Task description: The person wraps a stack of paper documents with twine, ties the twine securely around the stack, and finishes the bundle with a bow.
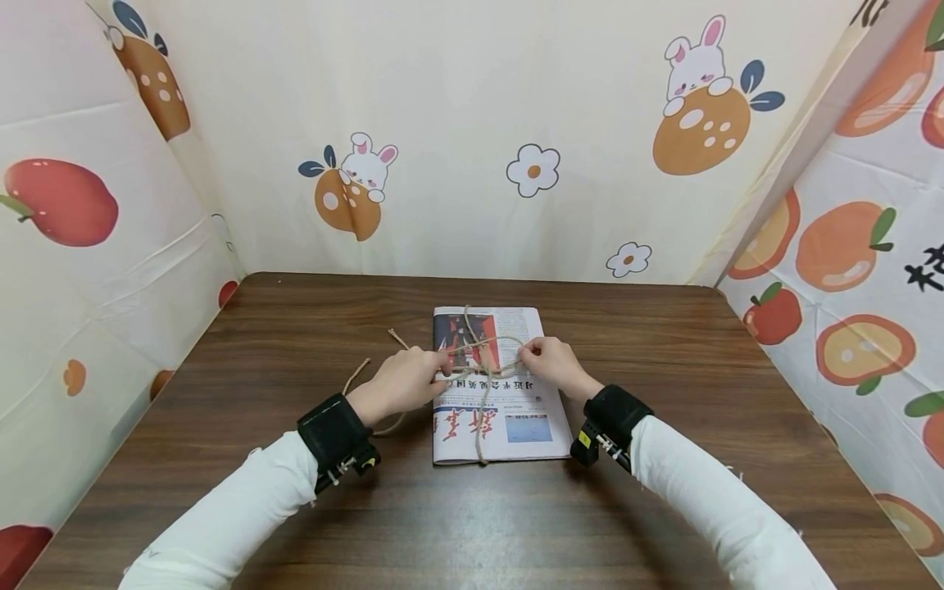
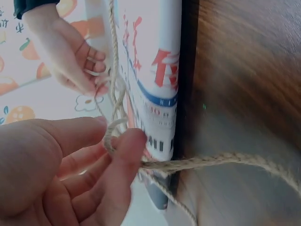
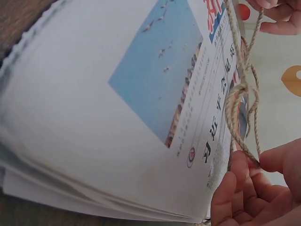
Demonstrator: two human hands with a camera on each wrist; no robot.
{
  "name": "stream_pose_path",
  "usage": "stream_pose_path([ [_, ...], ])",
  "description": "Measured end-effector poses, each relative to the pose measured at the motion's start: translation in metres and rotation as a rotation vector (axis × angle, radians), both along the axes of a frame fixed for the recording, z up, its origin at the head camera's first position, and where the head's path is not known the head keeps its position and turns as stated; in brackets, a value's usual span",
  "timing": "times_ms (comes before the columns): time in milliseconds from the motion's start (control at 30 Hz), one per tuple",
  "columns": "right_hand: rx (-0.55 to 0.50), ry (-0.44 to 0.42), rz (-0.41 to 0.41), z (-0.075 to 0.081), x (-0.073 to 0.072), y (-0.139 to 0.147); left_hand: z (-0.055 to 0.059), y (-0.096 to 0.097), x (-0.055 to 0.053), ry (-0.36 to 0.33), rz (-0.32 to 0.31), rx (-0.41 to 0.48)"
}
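A folded stack of newspapers (image 1: 527,414) lies on the brown table, with twine (image 1: 483,410) running lengthwise and crosswise over it. Near the middle of the top sheet the twine meets in a knot (image 3: 242,88) with loops on both sides. My left hand (image 1: 409,378) pinches a twine loop between thumb and finger at the stack's left edge. On the other side my right hand (image 1: 555,363) pinches a loop between thumb and fingertips, over the upper right of the stack. Loose twine ends trail onto the table beyond and beneath the left hand.
The dark wooden table (image 1: 664,492) has a back edge against a pale printed curtain (image 1: 457,82). Fruit-patterned cloth (image 1: 848,246) hangs along the right side, and similar cloth hangs on the left. Black straps with small cameras circle both wrists.
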State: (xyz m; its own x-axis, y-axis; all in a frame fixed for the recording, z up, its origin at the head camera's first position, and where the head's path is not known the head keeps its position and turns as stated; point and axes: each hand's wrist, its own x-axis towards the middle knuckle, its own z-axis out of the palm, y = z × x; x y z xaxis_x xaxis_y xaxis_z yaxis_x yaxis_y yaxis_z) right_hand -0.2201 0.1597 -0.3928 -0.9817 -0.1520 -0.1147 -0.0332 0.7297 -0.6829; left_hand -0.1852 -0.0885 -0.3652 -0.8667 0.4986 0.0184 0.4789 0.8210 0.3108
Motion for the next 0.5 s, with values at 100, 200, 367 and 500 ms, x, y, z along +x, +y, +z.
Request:
stream_pose_path([
  [100, 0.002, -0.011, 0.004, -0.0008, 0.0012, 0.0009, 0.0009, -0.0037, -0.0009, 0.037, 0.055, 0.029],
  [200, 0.002, -0.009, 0.019, -0.0023, 0.0021, 0.0016, 0.0019, -0.0061, -0.0014, 0.079, 0.135, 0.078],
  [367, -0.009, -0.014, 0.027, -0.0033, 0.0037, 0.0003, 0.0027, -0.0079, -0.0031, 0.123, 0.247, 0.135],
  [500, -0.002, -0.015, 0.031, -0.0026, 0.0048, -0.0011, 0.0021, -0.0098, -0.0054, 0.164, 0.278, 0.147],
])
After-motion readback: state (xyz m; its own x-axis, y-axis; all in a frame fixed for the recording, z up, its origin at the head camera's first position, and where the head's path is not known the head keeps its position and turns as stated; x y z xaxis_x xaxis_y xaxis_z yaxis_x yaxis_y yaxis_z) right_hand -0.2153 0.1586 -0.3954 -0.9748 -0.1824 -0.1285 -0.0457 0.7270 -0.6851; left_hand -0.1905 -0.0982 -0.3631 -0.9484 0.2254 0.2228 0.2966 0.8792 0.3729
